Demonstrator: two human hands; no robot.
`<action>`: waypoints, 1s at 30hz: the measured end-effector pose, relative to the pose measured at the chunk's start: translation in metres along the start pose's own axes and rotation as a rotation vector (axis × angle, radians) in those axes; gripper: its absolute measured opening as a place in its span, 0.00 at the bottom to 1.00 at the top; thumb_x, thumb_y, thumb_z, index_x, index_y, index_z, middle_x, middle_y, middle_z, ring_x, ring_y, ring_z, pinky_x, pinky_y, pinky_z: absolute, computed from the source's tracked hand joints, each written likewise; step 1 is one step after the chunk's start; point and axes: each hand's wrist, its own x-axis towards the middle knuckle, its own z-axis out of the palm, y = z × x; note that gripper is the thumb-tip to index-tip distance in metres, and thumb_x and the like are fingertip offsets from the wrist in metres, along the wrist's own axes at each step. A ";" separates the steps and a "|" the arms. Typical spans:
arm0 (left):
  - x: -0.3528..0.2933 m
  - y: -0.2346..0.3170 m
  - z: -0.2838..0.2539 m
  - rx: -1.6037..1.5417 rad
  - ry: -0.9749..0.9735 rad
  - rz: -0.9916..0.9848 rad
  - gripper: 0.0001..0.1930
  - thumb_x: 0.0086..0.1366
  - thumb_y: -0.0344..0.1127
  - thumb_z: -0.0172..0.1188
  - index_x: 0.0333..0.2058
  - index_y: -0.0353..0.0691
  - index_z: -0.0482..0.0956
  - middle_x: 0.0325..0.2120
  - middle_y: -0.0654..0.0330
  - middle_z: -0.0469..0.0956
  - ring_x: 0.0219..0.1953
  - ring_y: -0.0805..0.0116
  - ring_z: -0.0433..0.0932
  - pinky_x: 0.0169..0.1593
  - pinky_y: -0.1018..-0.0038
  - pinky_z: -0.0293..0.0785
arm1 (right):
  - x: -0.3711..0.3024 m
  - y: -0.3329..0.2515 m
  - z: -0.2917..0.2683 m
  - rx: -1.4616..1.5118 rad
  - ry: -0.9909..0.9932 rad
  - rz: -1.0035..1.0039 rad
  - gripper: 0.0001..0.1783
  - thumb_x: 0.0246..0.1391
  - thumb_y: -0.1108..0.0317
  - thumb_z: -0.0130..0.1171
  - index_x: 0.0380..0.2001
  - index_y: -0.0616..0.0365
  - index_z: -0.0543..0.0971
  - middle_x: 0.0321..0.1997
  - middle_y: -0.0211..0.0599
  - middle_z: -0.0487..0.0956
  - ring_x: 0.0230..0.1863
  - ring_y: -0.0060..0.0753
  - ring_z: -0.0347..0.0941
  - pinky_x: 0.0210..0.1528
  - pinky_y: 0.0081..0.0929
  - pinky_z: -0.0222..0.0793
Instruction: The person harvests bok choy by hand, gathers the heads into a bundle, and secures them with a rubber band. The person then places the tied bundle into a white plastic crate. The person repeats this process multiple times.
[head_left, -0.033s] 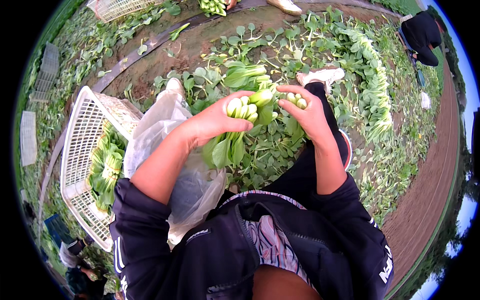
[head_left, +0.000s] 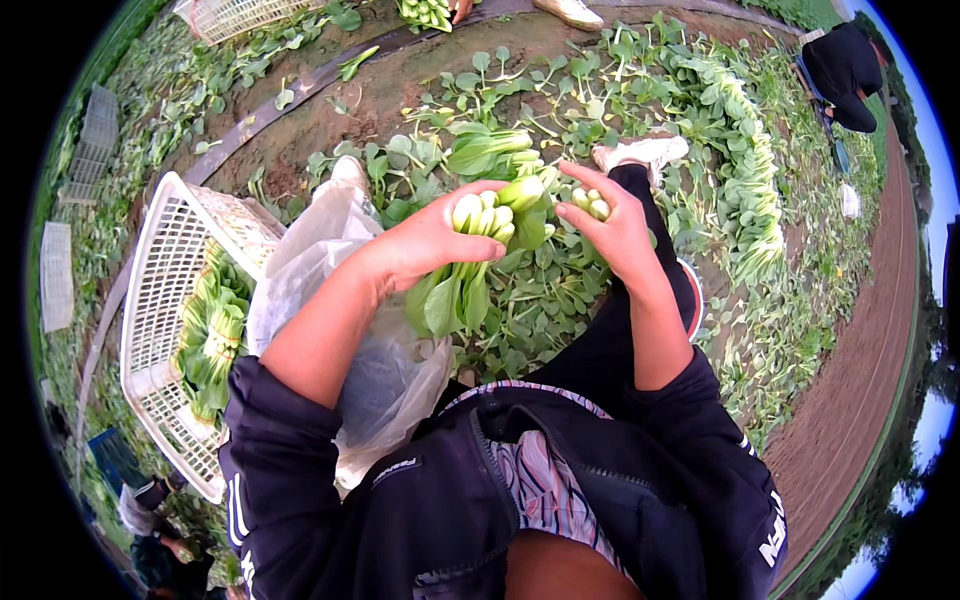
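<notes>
My left hand (head_left: 425, 240) is closed round a bunch of bok choy (head_left: 490, 220), white stem ends up and green leaves hanging below the palm. Just to its right, my right hand (head_left: 622, 235) curls round a few more bok choy (head_left: 592, 206); their pale stem ends show between thumb and fingers, the leaves mostly hidden. A small gap separates the two hands. Beyond them, loose bok choy (head_left: 485, 152) lie on the ground between my feet.
A white plastic crate (head_left: 150, 300) at my left holds tied bok choy bunches (head_left: 218, 335). Clear plastic sheeting (head_left: 385, 385) covers my left leg. A long row of bok choy (head_left: 755, 180) lies at the right. Another person (head_left: 845, 75) bends at the far right; a co-worker's hand (head_left: 463, 9) shows at the top.
My right hand has shifted slightly to the right and away from the left hand's bunch, its index finger straighter. The left hand looks unmoved.
</notes>
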 end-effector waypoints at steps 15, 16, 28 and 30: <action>-0.003 0.002 0.008 0.157 0.071 0.319 0.39 0.54 0.26 0.63 0.64 0.42 0.58 0.44 0.62 0.70 0.42 0.75 0.71 0.50 0.78 0.67 | 0.006 -0.011 0.027 -0.164 0.138 -0.291 0.18 0.49 0.73 0.65 0.45 0.60 0.79 0.42 0.32 0.79 0.41 0.21 0.74 0.46 0.20 0.69; -0.001 0.001 0.009 0.239 0.110 0.365 0.38 0.54 0.26 0.64 0.63 0.41 0.60 0.45 0.62 0.70 0.44 0.74 0.70 0.52 0.77 0.66 | 0.003 -0.011 0.034 -0.115 0.139 -0.285 0.18 0.49 0.74 0.65 0.45 0.59 0.79 0.41 0.32 0.79 0.41 0.21 0.74 0.45 0.20 0.69; 0.009 -0.014 0.005 0.556 0.297 0.637 0.32 0.49 0.27 0.64 0.56 0.39 0.70 0.45 0.56 0.67 0.49 0.65 0.68 0.55 0.73 0.65 | -0.001 -0.016 0.064 0.143 0.144 -0.174 0.15 0.53 0.76 0.61 0.46 0.60 0.77 0.42 0.30 0.80 0.42 0.17 0.72 0.47 0.19 0.69; 0.010 -0.016 0.004 0.617 0.332 0.665 0.32 0.49 0.27 0.64 0.56 0.39 0.70 0.45 0.55 0.67 0.49 0.63 0.68 0.55 0.72 0.65 | -0.001 -0.014 0.065 0.135 0.146 -0.182 0.15 0.53 0.77 0.60 0.46 0.60 0.77 0.41 0.29 0.80 0.42 0.17 0.72 0.46 0.19 0.69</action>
